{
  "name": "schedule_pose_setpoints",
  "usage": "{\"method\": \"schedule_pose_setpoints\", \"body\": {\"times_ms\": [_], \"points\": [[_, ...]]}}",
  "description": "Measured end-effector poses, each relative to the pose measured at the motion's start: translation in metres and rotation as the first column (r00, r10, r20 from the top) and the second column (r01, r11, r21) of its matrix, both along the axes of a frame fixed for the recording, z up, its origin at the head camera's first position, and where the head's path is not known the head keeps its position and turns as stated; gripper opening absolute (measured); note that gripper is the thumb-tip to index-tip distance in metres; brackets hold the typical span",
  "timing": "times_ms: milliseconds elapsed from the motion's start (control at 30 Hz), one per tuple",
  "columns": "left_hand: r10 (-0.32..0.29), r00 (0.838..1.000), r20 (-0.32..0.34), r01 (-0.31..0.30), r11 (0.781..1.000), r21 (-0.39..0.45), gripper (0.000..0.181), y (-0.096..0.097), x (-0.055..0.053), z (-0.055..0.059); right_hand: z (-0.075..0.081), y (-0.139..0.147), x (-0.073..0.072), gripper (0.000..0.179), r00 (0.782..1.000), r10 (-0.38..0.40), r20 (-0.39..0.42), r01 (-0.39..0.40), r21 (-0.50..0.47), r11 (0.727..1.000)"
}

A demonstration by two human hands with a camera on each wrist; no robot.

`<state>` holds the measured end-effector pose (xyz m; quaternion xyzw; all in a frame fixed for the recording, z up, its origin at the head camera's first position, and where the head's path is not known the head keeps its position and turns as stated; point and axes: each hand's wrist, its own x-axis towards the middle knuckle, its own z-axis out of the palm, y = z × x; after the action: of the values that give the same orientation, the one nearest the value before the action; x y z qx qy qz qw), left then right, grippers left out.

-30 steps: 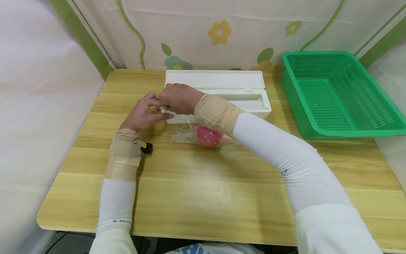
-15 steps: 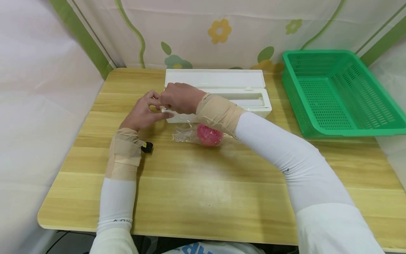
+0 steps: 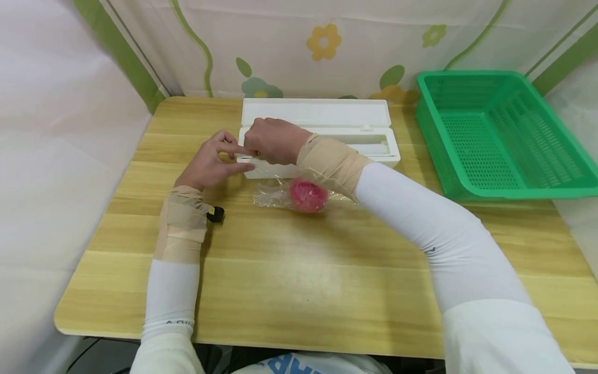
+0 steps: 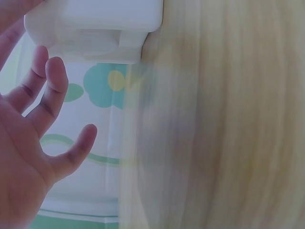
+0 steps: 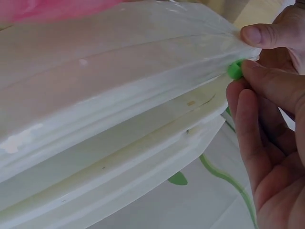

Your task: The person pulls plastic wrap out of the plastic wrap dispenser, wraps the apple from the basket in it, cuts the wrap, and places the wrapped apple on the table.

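Note:
A white cling film dispenser (image 3: 317, 111) stands at the back of the table with its lid raised and a film roll inside. Clear film (image 3: 273, 196) hangs from its front over a pink round thing (image 3: 308, 195) on the table. My left hand (image 3: 205, 163) grips the dispenser's left end between thumb and forefinger; in the left wrist view its other fingers (image 4: 57, 86) are spread. My right hand (image 3: 277, 140) is just beside it, over the front edge. Seen from the right wrist, it pinches a small green slide cutter (image 5: 235, 70) on that edge.
A green plastic basket (image 3: 448, 161) stands at the back right of the wooden table (image 3: 303, 291). Behind is a flower-printed curtain (image 3: 280, 47). A small black camera (image 3: 216, 214) sits at the left wrist.
My right hand has shifted slightly to the right along the dispenser's front edge. The left hand keeps its hold at the left end. The view has tilted a little.

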<state>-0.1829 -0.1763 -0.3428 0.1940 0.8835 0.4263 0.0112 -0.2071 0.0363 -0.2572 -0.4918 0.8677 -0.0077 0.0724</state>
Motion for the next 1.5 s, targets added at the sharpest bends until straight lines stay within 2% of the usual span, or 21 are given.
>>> {"method": "schedule_pose_setpoints", "body": {"times_ms": [233,467,967,1500], "points": [[0.008,1.0,-0.005,-0.009,1.0,-0.016,0.03,-0.004,0.001,0.003,0.0,0.01,-0.001,0.021,0.999,-0.025,0.04,0.026,-0.012,1.0],[0.019,1.0,-0.003,-0.019,0.999,-0.028,0.029,-0.008,0.001,0.0,-0.002,0.012,0.0,0.026,0.998,-0.021,0.054,0.022,-0.018,1.0],[0.017,1.0,-0.009,-0.018,1.0,-0.021,0.029,-0.008,0.001,0.0,-0.005,0.024,-0.002,0.028,0.999,-0.007,0.036,0.009,-0.061,0.998],[0.012,1.0,-0.006,-0.012,1.0,-0.014,0.027,-0.009,0.002,0.001,-0.003,0.037,0.001,0.028,1.0,0.0,0.024,0.001,-0.047,0.999]]}}
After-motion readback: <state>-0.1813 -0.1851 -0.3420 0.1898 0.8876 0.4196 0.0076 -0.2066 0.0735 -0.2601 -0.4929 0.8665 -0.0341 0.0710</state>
